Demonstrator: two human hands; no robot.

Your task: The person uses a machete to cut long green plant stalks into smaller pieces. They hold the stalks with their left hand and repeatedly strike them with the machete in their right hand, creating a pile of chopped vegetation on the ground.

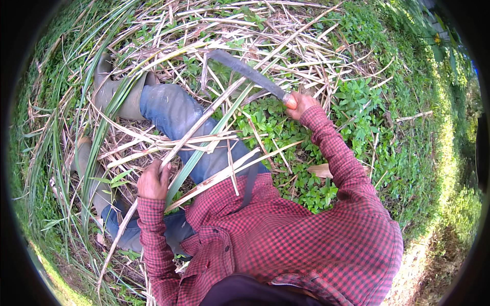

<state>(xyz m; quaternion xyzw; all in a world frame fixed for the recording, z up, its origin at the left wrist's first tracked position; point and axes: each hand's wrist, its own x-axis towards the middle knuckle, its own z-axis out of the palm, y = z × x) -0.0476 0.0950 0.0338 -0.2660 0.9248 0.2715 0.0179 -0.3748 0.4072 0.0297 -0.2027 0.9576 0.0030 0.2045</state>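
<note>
My right hand (303, 106) is wrapped round the orange-brown handle of a machete (246, 70). Its dark, worn blade points up and to the left, over the cut stalks. In my left hand (153, 180), the fingers close on a long, pale cane stalk (205, 118). The stalk slants across my legs, from the lower left toward the blade. Where it passes near the blade, I cannot tell whether the two touch. A green strap-like leaf (196, 157) and several dry, split strips (217, 179) lie over my thighs beside it.
My blue trousers (171, 109) and muddy rubber boots (122, 97) stretch out to the left. Dry cut stalks (291, 38) litter the ground ahead. Long green blades of grass (56, 168) stand at the left, and low leafy plants (357, 102) grow on the right.
</note>
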